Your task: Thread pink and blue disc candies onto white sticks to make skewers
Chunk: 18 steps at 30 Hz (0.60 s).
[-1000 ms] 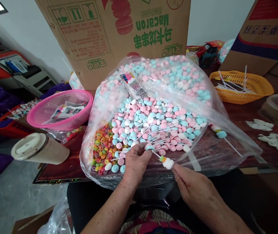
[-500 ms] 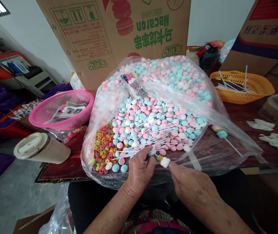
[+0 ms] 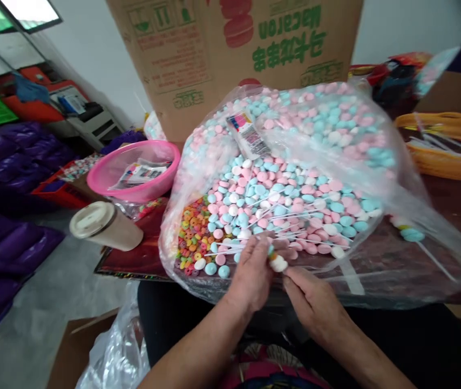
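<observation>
Pink, blue, white candies (image 3: 291, 189); pink basket (image 3: 133, 186)

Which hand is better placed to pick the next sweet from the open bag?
Probably the left hand: its fingers already rest among the loose sweets and sticks. The right hand sits nearer the body, pinching the stick with the white sweet.

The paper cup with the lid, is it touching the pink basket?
Apart. In the head view, the lidded cup lies on its side at the table's left edge, and a strip of table and clear wrapping shows between it and the pink basket behind it.
</observation>
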### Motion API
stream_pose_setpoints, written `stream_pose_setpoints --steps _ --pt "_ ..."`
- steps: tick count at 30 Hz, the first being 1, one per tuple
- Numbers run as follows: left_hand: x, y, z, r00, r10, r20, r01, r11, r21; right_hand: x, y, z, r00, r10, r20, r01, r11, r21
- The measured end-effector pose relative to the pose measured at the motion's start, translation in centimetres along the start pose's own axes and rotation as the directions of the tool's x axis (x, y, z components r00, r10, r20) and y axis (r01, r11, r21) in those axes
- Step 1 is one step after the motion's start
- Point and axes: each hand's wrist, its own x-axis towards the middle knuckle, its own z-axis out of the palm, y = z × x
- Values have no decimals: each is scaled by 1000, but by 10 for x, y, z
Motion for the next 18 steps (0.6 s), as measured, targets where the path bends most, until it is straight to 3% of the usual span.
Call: stream_pose_setpoints --steps 3,7,13,16,18 --pt "4 -5 11 1000 -8 4 9 989 -150 -11 12 6 1000 23 15 -23 1000 12" --pt "5 -20 11 997 61 -51 -69 983 -171 -19 29 17 996 39 76 -35 998 -55" --pt "-1 -36 4 995 38 -95 -53 986 -155 -6 18 40 999 39 -13 -41 979 -197" --pt "-4 -13 -19 996 84 -33 -82 996 46 7 17 32 999 -16 28 21 984 -179" --pt "-6 17 -47 973 226 -45 -194 908 370 12 18 19 998 -23 62 31 989 -144"
